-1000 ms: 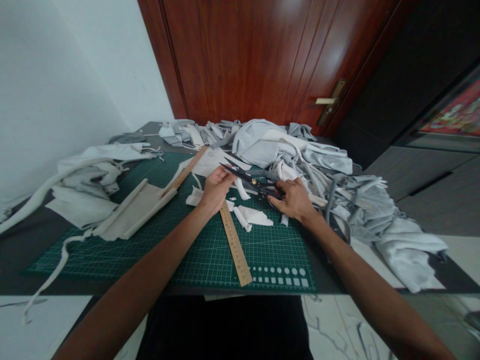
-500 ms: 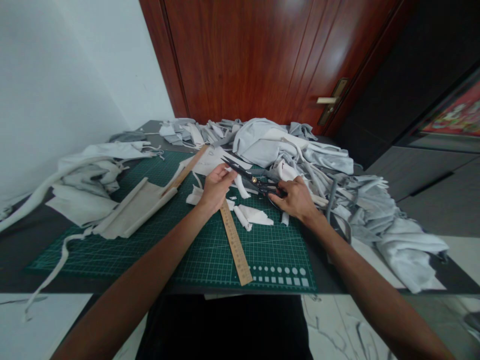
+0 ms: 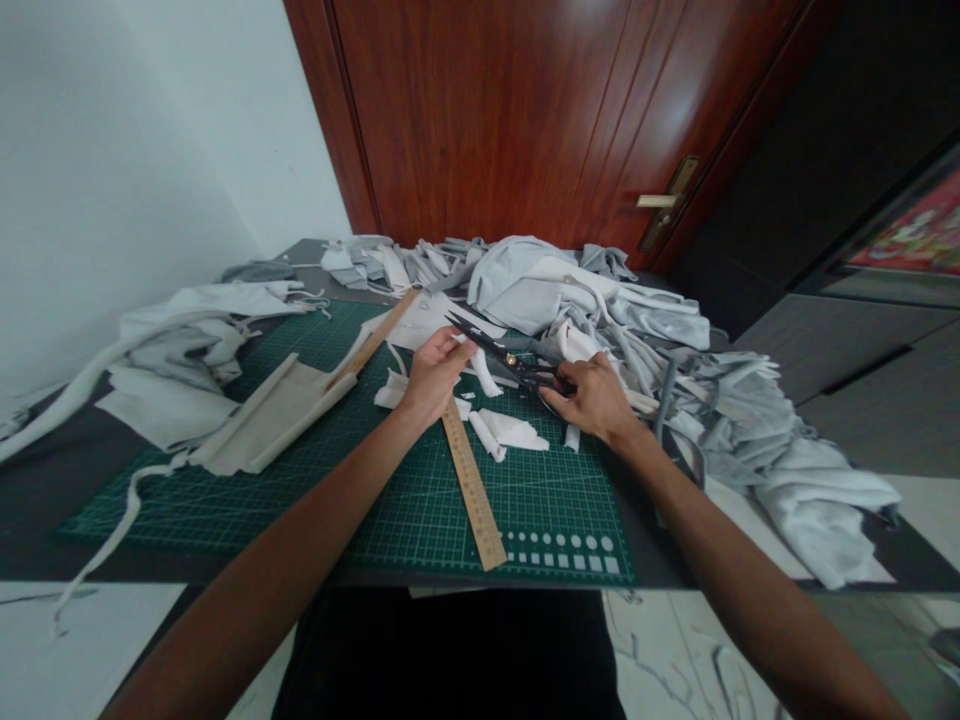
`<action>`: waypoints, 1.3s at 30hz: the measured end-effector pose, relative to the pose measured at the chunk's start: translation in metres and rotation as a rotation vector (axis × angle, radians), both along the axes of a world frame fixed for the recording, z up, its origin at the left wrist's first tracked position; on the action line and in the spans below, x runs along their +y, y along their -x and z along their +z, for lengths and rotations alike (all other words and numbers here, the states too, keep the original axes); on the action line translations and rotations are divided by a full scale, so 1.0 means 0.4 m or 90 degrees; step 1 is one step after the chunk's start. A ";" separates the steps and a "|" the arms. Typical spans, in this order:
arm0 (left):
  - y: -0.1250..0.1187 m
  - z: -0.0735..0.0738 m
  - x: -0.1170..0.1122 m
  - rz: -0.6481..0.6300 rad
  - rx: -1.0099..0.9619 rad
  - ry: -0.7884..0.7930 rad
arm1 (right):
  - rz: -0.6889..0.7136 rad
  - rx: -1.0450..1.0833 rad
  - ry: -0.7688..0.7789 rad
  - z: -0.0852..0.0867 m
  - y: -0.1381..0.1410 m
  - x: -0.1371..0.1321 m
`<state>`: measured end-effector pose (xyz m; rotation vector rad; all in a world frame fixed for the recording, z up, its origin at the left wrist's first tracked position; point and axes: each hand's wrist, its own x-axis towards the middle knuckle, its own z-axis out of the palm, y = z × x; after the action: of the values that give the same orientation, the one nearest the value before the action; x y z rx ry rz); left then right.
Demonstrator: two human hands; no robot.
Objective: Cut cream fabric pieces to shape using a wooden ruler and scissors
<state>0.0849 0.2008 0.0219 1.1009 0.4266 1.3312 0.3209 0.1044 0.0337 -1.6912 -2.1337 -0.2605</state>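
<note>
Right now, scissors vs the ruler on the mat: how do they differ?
The scissors are dark metal; the ruler is pale wood with printed marks. The scissors are held up in the right hand, blades toward the left hand; the ruler lies flat on the cutting mat. The ruler looks longer than the scissors. Both are long and narrow.

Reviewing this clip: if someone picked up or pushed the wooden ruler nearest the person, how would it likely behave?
The wooden ruler looks stiff, so it would probably stay straight when lifted. Being flat, it seems unlikely to roll and would probably slide across the green cutting mat. Its thin strip suggests it is fairly light.
</note>
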 end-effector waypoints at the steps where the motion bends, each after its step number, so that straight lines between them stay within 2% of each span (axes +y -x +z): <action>1: -0.001 0.000 0.000 0.001 0.000 -0.003 | -0.004 -0.006 -0.002 0.000 0.000 0.000; 14: -0.001 -0.004 0.005 0.009 0.003 -0.011 | 0.006 -0.014 0.000 0.004 0.003 -0.003; 21: 0.007 -0.008 0.012 0.016 0.002 0.006 | 0.053 0.005 0.006 0.002 0.004 -0.002; 39: 0.004 -0.001 0.005 0.016 0.014 0.000 | 0.034 -0.016 -0.004 0.012 0.003 -0.008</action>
<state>0.0832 0.2030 0.0214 1.1142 0.4579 1.3427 0.3198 0.1014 0.0385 -1.6331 -2.1911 -0.2745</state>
